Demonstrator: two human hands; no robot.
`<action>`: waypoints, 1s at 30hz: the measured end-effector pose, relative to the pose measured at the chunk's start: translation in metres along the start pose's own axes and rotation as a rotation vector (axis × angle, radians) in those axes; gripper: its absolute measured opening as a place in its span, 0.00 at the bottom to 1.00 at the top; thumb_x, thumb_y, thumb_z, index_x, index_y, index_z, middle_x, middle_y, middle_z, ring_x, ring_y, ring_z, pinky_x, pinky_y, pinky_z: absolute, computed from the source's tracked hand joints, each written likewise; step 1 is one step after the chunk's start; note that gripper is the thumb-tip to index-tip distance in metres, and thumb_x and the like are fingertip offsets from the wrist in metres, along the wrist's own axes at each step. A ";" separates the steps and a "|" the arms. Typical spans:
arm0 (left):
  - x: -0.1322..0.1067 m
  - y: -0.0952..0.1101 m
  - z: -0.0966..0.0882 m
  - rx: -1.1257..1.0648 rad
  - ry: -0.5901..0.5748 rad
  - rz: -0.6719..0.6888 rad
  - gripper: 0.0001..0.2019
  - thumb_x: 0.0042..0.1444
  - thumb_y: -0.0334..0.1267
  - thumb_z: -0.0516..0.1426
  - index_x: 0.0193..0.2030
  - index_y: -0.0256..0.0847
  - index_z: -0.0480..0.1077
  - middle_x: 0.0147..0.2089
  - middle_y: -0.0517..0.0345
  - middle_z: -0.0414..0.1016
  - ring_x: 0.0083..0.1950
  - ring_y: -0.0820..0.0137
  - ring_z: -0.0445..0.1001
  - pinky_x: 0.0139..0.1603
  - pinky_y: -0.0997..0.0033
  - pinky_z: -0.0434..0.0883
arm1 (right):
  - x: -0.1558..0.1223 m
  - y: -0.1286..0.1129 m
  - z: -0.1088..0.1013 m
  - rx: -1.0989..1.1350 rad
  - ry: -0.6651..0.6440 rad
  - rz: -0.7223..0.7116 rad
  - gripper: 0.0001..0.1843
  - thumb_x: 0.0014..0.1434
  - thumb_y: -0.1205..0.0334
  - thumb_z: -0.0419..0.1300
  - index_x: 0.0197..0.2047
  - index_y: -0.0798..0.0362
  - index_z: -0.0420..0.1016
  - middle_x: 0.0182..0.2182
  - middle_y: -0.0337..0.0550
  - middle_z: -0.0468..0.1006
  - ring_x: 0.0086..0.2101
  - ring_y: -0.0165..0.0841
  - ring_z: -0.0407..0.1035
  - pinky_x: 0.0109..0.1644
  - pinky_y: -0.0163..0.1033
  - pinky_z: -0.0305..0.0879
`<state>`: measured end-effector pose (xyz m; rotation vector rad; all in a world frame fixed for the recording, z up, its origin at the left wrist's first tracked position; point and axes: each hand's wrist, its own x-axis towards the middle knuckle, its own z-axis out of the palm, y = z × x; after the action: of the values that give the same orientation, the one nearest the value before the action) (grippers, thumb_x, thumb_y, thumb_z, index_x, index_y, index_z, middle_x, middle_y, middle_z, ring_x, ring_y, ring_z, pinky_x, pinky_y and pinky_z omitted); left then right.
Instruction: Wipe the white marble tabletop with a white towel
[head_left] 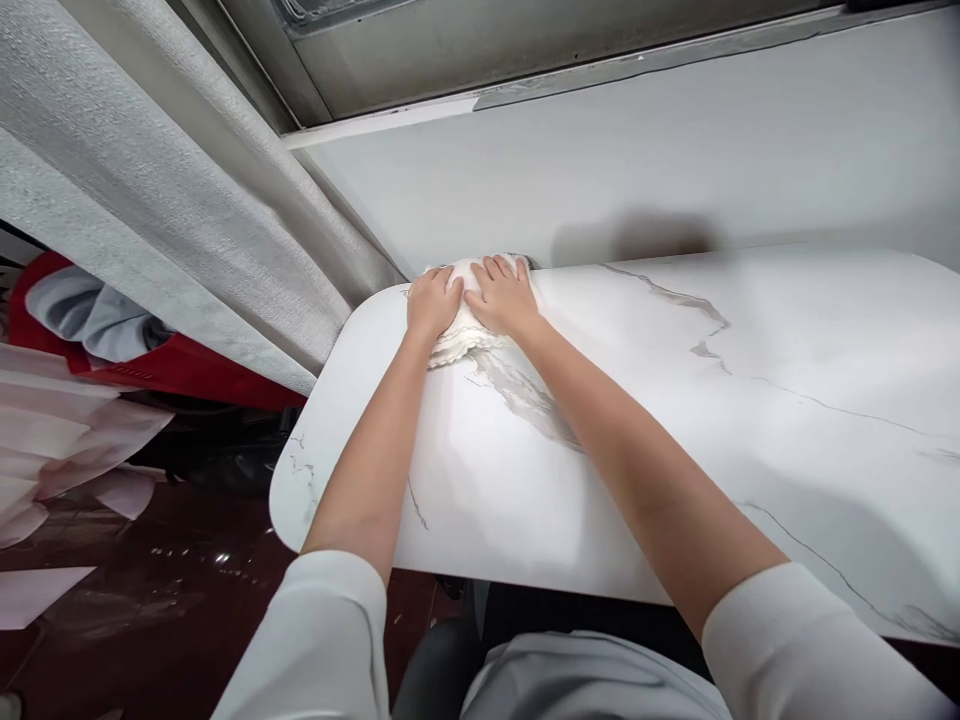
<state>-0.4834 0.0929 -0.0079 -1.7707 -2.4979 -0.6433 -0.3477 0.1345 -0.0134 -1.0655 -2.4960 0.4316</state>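
A folded white cloth (466,332) with ruffled edges lies at the far edge of a white marble-patterned table (487,500), near its left end. My left hand (433,304) rests flat on the cloth's left side, fingers stretched away from me. On the right side, my right hand (505,298) presses down with its fingers spread. The two thumbs point toward each other and almost meet over the cloth. Neither hand is wrapped around it. My palms hide part of the cloth, and a dark strip shows just behind it.
A pale wall (637,150) stands behind the table, below a metal window frame (450,55). Long grey curtains (202,190) hang close to the table's left end. Left of them are a red bag (195,372) with grey fabric inside and sheer pink fabric (67,430) above a dark red floor (195,600).
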 end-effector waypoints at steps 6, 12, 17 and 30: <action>0.016 0.011 0.008 0.009 0.005 0.031 0.22 0.65 0.40 0.45 0.59 0.42 0.72 0.60 0.47 0.75 0.64 0.55 0.69 0.68 0.54 0.59 | 0.008 0.010 -0.004 -0.002 0.031 0.040 0.29 0.69 0.56 0.42 0.66 0.60 0.64 0.65 0.57 0.66 0.66 0.46 0.53 0.72 0.60 0.34; 0.011 0.036 0.016 0.060 -0.013 0.031 0.22 0.68 0.40 0.44 0.62 0.37 0.69 0.63 0.41 0.71 0.68 0.55 0.65 0.70 0.52 0.55 | 0.001 0.031 -0.013 -0.007 0.049 0.018 0.28 0.68 0.56 0.43 0.65 0.58 0.66 0.64 0.56 0.67 0.65 0.47 0.55 0.71 0.60 0.37; 0.001 0.055 0.022 0.042 -0.012 0.054 0.23 0.69 0.40 0.44 0.64 0.35 0.67 0.65 0.40 0.69 0.68 0.56 0.63 0.71 0.51 0.52 | -0.016 0.042 -0.020 -0.063 0.062 0.035 0.29 0.68 0.58 0.42 0.67 0.60 0.63 0.65 0.57 0.65 0.66 0.46 0.52 0.72 0.60 0.36; -0.085 0.078 0.002 0.170 -0.048 0.124 0.25 0.70 0.38 0.41 0.69 0.33 0.60 0.70 0.41 0.64 0.73 0.56 0.58 0.73 0.47 0.50 | -0.100 0.017 -0.029 -0.177 0.050 0.052 0.31 0.69 0.58 0.43 0.71 0.62 0.58 0.70 0.60 0.58 0.69 0.50 0.47 0.71 0.64 0.37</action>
<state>-0.3822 0.0388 -0.0058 -1.8794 -2.3674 -0.3737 -0.2606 0.0758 -0.0186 -1.1945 -2.5030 0.1986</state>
